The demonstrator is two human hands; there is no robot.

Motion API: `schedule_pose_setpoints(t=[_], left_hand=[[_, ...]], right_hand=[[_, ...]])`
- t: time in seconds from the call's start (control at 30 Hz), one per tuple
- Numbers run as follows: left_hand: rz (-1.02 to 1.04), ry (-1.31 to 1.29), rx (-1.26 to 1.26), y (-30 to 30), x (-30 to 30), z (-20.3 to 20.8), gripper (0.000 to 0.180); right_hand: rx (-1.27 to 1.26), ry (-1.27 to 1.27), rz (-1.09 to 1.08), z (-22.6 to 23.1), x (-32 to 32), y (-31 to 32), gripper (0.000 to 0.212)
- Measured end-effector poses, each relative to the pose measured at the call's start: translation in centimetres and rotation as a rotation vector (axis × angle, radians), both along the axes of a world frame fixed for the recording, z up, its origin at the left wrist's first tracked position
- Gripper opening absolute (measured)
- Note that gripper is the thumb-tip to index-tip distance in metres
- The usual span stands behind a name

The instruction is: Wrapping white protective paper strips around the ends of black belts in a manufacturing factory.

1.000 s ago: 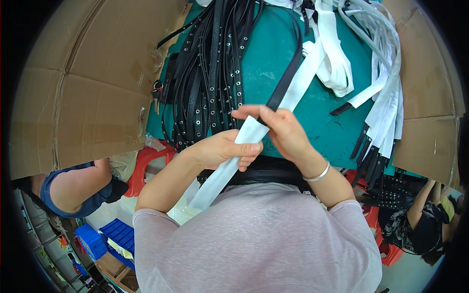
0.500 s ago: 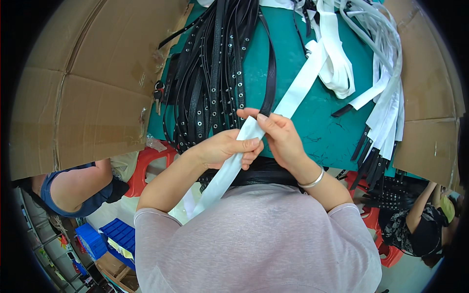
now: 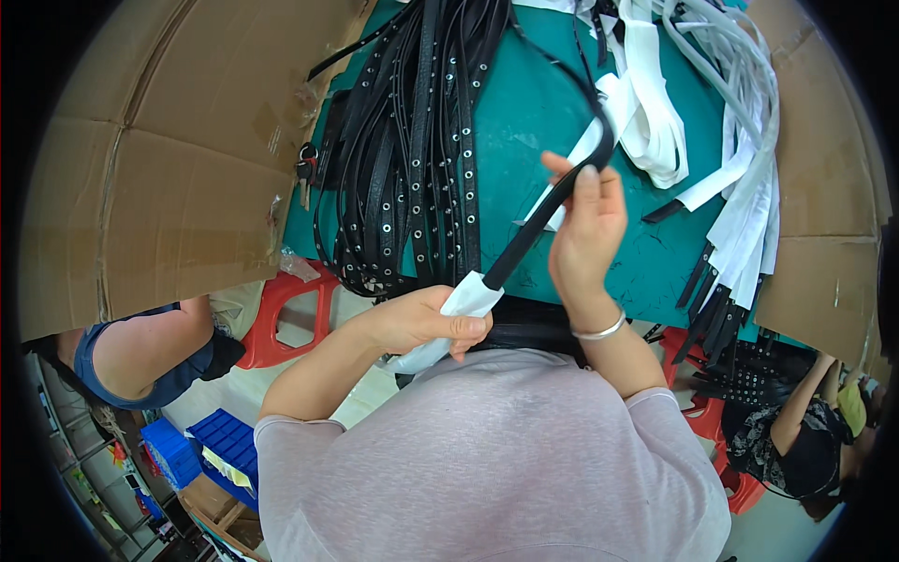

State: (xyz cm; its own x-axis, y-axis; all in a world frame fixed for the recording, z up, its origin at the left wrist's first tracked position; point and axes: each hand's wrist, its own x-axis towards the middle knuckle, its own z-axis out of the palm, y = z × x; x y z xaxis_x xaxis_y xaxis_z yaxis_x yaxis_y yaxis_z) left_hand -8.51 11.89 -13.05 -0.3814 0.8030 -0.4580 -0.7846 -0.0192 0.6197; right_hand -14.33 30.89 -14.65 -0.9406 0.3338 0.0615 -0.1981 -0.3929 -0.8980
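A white flat sleeve [image 3: 472, 295] is closed in my left hand [image 3: 417, 320], its mouth facing up and away from me. Out of that mouth runs a black belt strap [image 3: 526, 240], so its end is hidden inside the sleeve. My right hand [image 3: 590, 229] pinches the strap further along, thumb on top, above the green table. From there the strap curves back toward the far side. Just beyond my right hand, another white strip [image 3: 573, 173] lies on the table, partly covered.
Black belts with metal eyelets [image 3: 412, 150] heap at left centre on the green table [image 3: 524, 122]. A folded white bundle [image 3: 651, 122] and white-sleeved straps [image 3: 744, 178] lie right. Cardboard walls [image 3: 206, 169] flank the table; keys [image 3: 306, 169] hang left. Co-workers sit on both sides.
My right hand has moved right and away, drawing the black strap into a slanted line. My left hand has come slightly nearer with the white sleeve, whose long tail is now mostly out of sight.
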Motion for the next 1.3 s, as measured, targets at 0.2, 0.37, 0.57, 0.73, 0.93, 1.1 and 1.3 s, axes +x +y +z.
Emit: schedule_pose_setpoints(t=[0.2,0.37,0.57,0.73,0.93,1.1,1.3], left_hand=[[0.014,0.049,0.024,0.3,-0.5,0.4,0.024],[-0.001,0.113,-0.022,0.3,-1.0,-0.1,0.028],[-0.081,0.232,-0.041,1.0,-1.6,0.2,0.035],[-0.093,0.274,-0.102,2.0,-2.4,1.6,0.039],[-0.104,0.100,-0.017,1.6,-1.0,-0.7,0.036],[-0.054,0.085,-0.049,1.5,-1.2,-0.3,0.033],[-0.021,0.123,-0.084,1.7,-1.9,0.2,0.033]], right_hand=[[0.067,0.022,0.216,1.8,2.9,-0.4,0.016],[0.113,0.050,0.276,3.4,3.1,1.1,0.018],[0.101,-0.113,0.483,5.5,2.1,3.3,0.020],[0.227,-0.088,0.654,2.9,4.7,1.2,0.024],[-0.151,-0.305,0.428,1.9,0.3,2.6,0.024],[-0.015,-0.144,0.457,2.0,3.3,1.1,0.017],[-0.045,-0.165,0.518,1.0,3.1,1.3,0.030]])
